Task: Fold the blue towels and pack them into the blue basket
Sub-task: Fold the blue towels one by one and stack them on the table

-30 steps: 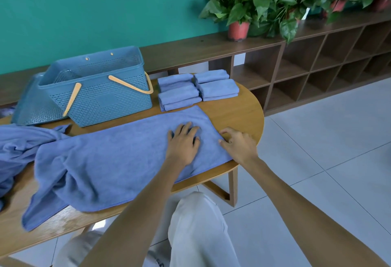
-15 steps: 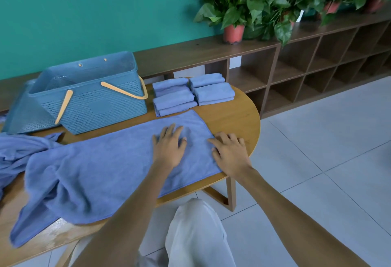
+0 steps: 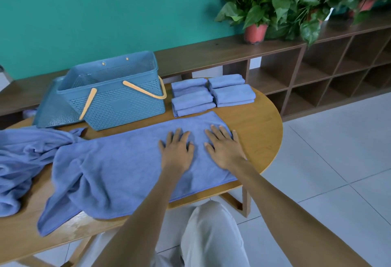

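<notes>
While both hands, left hand (image 3: 177,150) and right hand (image 3: 224,148), press flat on the towel (image 3: 118,161) mid-frame, smoothing step; next, fold it.

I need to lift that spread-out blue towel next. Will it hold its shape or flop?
The spread blue terry towel will probably flop: its left end lies bunched and trails toward the wooden table's edge. It looks soft and likely light. Both hands rest flat on it, so it probably smooths easily.
</notes>
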